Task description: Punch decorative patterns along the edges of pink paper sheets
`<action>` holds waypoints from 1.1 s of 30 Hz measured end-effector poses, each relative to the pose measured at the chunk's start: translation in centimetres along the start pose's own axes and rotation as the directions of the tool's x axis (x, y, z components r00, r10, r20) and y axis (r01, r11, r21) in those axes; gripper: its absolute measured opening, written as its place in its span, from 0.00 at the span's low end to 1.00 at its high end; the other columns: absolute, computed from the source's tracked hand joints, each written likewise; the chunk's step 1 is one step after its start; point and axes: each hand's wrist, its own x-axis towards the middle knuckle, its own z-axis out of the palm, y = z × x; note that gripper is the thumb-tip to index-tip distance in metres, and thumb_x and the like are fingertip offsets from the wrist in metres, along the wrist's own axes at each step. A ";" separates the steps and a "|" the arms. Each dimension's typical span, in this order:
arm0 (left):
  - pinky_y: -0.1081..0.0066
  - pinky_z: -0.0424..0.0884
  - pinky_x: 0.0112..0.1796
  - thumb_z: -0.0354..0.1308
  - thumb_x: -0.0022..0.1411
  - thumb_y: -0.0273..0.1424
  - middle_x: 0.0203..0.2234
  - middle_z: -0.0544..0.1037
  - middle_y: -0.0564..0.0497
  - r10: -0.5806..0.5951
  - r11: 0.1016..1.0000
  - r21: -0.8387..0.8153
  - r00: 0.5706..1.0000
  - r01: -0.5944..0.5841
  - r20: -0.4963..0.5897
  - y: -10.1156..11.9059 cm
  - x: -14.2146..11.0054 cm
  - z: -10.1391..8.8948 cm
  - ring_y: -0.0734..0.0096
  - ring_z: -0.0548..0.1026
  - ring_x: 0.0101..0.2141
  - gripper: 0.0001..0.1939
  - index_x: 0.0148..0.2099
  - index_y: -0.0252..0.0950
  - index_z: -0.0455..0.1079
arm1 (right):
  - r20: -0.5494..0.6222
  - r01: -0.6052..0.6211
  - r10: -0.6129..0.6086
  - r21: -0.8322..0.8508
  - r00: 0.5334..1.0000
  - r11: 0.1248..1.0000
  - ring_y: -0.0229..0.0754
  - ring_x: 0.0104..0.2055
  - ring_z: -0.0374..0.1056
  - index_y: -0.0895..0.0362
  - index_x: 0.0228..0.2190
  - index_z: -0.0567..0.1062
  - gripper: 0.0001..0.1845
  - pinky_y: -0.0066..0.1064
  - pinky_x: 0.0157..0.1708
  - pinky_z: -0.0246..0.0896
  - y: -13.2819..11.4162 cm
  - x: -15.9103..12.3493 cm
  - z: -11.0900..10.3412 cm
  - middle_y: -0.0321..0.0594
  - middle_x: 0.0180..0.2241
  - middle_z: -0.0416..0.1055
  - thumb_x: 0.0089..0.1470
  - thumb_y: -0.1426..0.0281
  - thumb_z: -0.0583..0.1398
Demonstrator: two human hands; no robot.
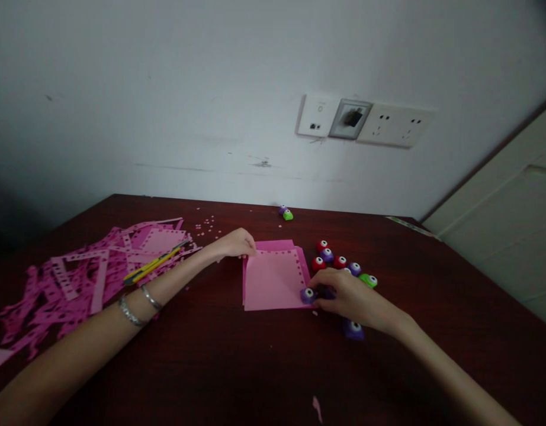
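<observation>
A light pink paper sheet [273, 284] lies over darker pink sheets [275, 244] on the dark table. Punched holes run along its top and right edges. My left hand [238, 244] is closed on the sheet's upper left corner, which lifts slightly. At the lower right edge of the sheet, my right hand [341, 290] has its fingers closed around a small purple craft punch [308, 295]. Red punches [318, 264], a green punch [369, 280] and several purple ones lie around that hand. Another purple punch [354, 329] sits just below it.
At left is a heap of punched pink strips [77, 278] with a yellow utility knife [153, 264] on top. Tiny cutouts [206, 223] are scattered behind my left arm. A green punch [288, 215] and a purple punch [282, 209] sit by the wall with sockets [395, 125].
</observation>
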 end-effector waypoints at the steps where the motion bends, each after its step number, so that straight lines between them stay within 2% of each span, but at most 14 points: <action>1: 0.73 0.59 0.23 0.59 0.44 0.32 0.15 0.70 0.52 -0.002 0.999 0.034 1.000 0.003 -0.025 -0.1 0.1 0.2 0.75 0.65 0.19 0.08 0.25 0.31 0.71 | 0.000 0.001 -0.001 -0.002 1.000 1.000 0.43 0.39 0.66 0.55 0.39 0.75 0.13 0.33 0.39 0.60 0.0 0.0 0.0 0.40 0.36 0.72 0.48 0.68 0.61; 4: 0.73 0.60 0.23 0.59 0.43 0.31 0.16 0.71 0.51 -0.003 0.995 0.102 0.997 0.011 -0.076 -0.4 0.4 0.6 0.74 0.67 0.20 0.07 0.24 0.31 0.71 | 0.007 0.003 -0.004 0.009 1.000 1.000 0.43 0.38 0.66 0.54 0.38 0.75 0.13 0.33 0.39 0.60 0.0 0.0 -0.1 0.39 0.36 0.72 0.48 0.69 0.61; 10: 0.74 0.60 0.24 0.58 0.43 0.32 0.18 0.73 0.51 0.001 0.987 0.163 0.996 0.013 -0.088 -0.6 0.6 0.6 0.73 0.69 0.22 0.07 0.24 0.32 0.70 | 0.024 0.001 -0.002 0.037 1.000 0.999 0.43 0.38 0.66 0.53 0.38 0.76 0.12 0.32 0.39 0.60 -0.2 -0.1 -0.3 0.38 0.36 0.73 0.47 0.70 0.61; 15: 0.72 0.58 0.25 0.58 0.44 0.34 0.20 0.72 0.51 0.018 0.947 0.320 0.988 0.033 -0.154 -0.3 0.2 0.9 0.70 0.68 0.24 0.08 0.24 0.34 0.67 | 0.026 -0.008 0.006 0.049 1.000 0.999 0.43 0.38 0.66 0.52 0.36 0.76 0.12 0.32 0.38 0.60 -0.2 -0.1 -0.3 0.37 0.36 0.73 0.46 0.70 0.61; 20: 0.68 0.59 0.30 0.59 0.45 0.38 0.30 0.70 0.45 0.068 0.852 0.517 0.960 0.086 -0.272 0.0 -0.5 1.3 0.60 0.68 0.32 0.16 0.35 0.34 0.64 | 0.020 -0.019 0.018 0.041 1.000 0.999 0.44 0.40 0.66 0.53 0.38 0.75 0.14 0.33 0.40 0.60 -0.3 -0.2 -0.4 0.38 0.38 0.73 0.45 0.69 0.62; 23: 0.67 0.59 0.31 0.57 0.47 0.37 0.35 0.67 0.42 0.110 0.831 0.553 0.956 0.060 -0.270 0.7 -1.0 1.5 0.57 0.67 0.36 0.16 0.37 0.34 0.62 | 0.009 -0.044 0.043 0.083 0.999 0.996 0.44 0.39 0.67 0.54 0.38 0.75 0.15 0.33 0.39 0.61 -0.6 -0.4 -0.7 0.39 0.38 0.73 0.44 0.66 0.63; 26: 0.68 0.58 0.31 0.54 0.50 0.35 0.34 0.67 0.44 0.188 0.852 0.523 0.944 -0.020 -0.270 2.1 -1.5 1.8 0.62 0.66 0.33 0.11 0.35 0.34 0.62 | 0.010 -0.145 0.146 0.170 0.989 0.975 0.40 0.32 0.68 0.56 0.33 0.76 0.13 0.29 0.30 0.62 -0.7 -0.3 -1.4 0.39 0.32 0.74 0.46 0.62 0.62; 29: 0.70 0.57 0.29 0.51 0.52 0.34 0.28 0.69 0.48 0.256 0.888 0.439 0.939 -0.136 -0.228 3.6 -1.8 2.3 0.69 0.65 0.29 0.08 0.30 0.34 0.64 | 0.168 -0.334 0.299 0.251 0.940 0.909 0.33 0.18 0.63 0.59 0.28 0.75 0.19 0.25 0.16 0.57 -0.7 0.1 -2.4 0.39 0.25 0.74 0.47 0.55 0.59; 31: 0.71 0.56 0.27 0.50 0.53 0.33 0.21 0.69 0.51 0.258 0.909 0.367 0.959 -0.199 -0.119 4.7 -1.8 2.9 0.74 0.63 0.24 0.09 0.25 0.34 0.64 | 0.327 -0.415 0.320 0.282 0.889 0.865 0.30 0.14 0.59 0.60 0.25 0.74 0.22 0.23 0.11 0.52 -0.5 0.5 -2.8 0.40 0.22 0.73 0.48 0.52 0.57; 33: 0.72 0.55 0.24 0.48 0.53 0.32 0.17 0.68 0.52 0.240 0.932 0.269 0.970 -0.242 0.041 5.5 -1.8 3.7 0.76 0.63 0.21 0.12 0.21 0.34 0.63 | 0.443 -0.448 0.294 0.295 0.847 0.844 0.29 0.13 0.59 0.61 0.21 0.73 0.24 0.21 0.10 0.51 -0.3 1.1 -3.0 0.40 0.20 0.72 0.47 0.51 0.57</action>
